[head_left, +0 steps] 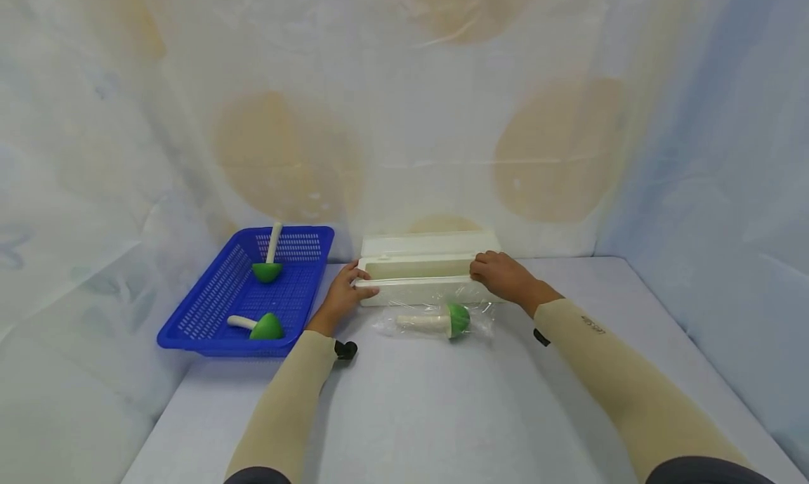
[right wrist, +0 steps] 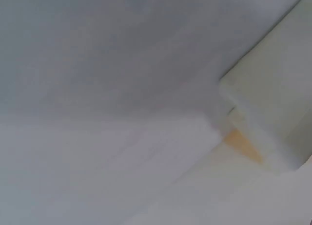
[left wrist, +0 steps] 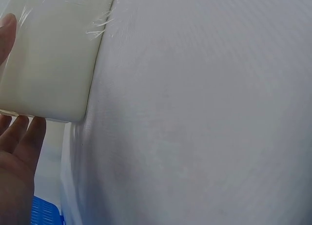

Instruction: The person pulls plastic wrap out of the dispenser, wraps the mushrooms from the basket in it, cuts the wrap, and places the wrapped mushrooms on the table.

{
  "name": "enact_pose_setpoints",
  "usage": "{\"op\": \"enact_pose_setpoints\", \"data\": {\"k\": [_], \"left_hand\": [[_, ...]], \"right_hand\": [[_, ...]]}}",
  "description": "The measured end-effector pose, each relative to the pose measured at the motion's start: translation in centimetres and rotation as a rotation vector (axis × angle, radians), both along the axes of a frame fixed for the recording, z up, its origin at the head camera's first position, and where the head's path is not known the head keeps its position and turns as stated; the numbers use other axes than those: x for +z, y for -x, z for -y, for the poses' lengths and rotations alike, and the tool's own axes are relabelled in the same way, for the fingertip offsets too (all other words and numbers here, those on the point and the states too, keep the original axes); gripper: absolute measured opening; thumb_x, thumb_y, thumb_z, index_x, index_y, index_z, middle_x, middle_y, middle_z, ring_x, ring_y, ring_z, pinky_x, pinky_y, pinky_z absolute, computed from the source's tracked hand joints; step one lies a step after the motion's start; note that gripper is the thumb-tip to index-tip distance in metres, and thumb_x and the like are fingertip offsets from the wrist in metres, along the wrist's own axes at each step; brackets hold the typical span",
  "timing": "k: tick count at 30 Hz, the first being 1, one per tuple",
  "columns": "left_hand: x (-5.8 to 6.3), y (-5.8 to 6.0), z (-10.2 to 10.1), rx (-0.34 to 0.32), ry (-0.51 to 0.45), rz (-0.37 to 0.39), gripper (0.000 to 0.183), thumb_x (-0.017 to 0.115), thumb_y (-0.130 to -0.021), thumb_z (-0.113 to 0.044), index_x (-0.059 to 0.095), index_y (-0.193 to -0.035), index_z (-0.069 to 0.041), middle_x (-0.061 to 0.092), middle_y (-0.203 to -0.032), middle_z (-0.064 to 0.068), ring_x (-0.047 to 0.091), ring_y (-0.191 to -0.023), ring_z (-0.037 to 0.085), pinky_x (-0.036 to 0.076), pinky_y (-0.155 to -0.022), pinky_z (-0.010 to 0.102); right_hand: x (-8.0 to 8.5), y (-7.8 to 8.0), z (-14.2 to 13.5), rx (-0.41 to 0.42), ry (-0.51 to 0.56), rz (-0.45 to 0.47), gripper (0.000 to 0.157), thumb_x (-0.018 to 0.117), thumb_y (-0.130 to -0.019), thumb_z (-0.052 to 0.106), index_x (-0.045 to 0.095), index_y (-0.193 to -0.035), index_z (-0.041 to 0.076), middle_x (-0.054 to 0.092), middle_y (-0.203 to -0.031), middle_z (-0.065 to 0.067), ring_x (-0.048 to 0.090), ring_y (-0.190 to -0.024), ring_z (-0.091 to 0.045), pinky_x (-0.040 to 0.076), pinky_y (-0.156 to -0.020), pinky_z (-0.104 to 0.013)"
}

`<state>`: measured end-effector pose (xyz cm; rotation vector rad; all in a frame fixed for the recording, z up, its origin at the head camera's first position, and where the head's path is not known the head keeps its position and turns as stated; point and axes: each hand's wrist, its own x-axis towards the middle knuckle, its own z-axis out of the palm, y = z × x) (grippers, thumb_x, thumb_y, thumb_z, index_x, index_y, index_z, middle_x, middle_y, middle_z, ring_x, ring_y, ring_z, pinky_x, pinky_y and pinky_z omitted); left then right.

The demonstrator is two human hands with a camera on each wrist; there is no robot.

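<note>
Blue basket (head_left: pixel 259 298) leftmost, bagged mushroom (head_left: pixel 436 322) before white box (head_left: pixel 417 291), left hand (head_left: pixel 341 293) and right hand (head_left: pixel 504 277) gripping it

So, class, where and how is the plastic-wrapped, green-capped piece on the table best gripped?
Probably by the pale handle, through the clear plastic, from above or the near side: it is slim and lies sideways, left of the wider green cap, with the white box close behind.
</note>
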<state>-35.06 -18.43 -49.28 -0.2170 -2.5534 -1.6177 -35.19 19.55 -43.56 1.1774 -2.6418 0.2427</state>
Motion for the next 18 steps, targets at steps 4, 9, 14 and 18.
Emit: {"op": "enact_pose_setpoints", "data": {"k": [4, 9, 14, 18], "left_hand": [[-0.1, 0.1, 0.0, -0.007, -0.020, -0.019, 0.027, 0.081, -0.077, -0.007, 0.062, -0.094, 0.000, 0.032, -0.153, 0.015, 0.026, -0.140, 0.036, 0.034, -0.106, 0.050], [-0.3, 0.0, 0.1, -0.002, -0.027, -0.040, 0.027, 0.082, -0.076, -0.004, 0.062, -0.093, 0.001, 0.034, -0.151, 0.016, 0.028, -0.139, 0.037, 0.037, -0.104, 0.051], [-0.4, -0.1, 0.1, -0.012, -0.019, -0.044, 0.027, 0.082, -0.077, -0.005, 0.062, -0.094, 0.001, 0.033, -0.152, 0.016, 0.027, -0.139, 0.036, 0.037, -0.103, 0.051], [-0.4, -0.2, 0.1, -0.021, -0.029, -0.057, 0.028, 0.081, -0.077, -0.004, 0.061, -0.095, 0.002, 0.033, -0.152, 0.015, 0.027, -0.139, 0.035, 0.037, -0.103, 0.052]], "right_hand": [[-0.1, -0.1, -2.4, 0.029, 0.043, -0.046, 0.007, 0.068, -0.090, 0.007, 0.062, -0.092, 0.010, 0.054, -0.086, 0.002, 0.049, -0.078, -0.019, 0.042, -0.070, -0.037], [-0.3, -0.3, -5.1, 0.055, 0.091, -0.074, 0.006, 0.067, -0.089, 0.004, 0.063, -0.091, 0.008, 0.055, -0.088, 0.002, 0.051, -0.079, -0.020, 0.044, -0.069, -0.036], [-0.7, -0.7, -6.1, 0.061, 0.111, -0.074, 0.002, 0.065, -0.092, 0.006, 0.063, -0.093, 0.007, 0.055, -0.092, 0.000, 0.051, -0.081, -0.020, 0.047, -0.069, -0.035], [-1.2, -0.7, -6.0, 0.058, 0.137, -0.108, 0.007, 0.066, -0.090, 0.002, 0.064, -0.096, 0.006, 0.057, -0.094, -0.002, 0.053, -0.084, -0.022, 0.048, -0.072, -0.037]]}}
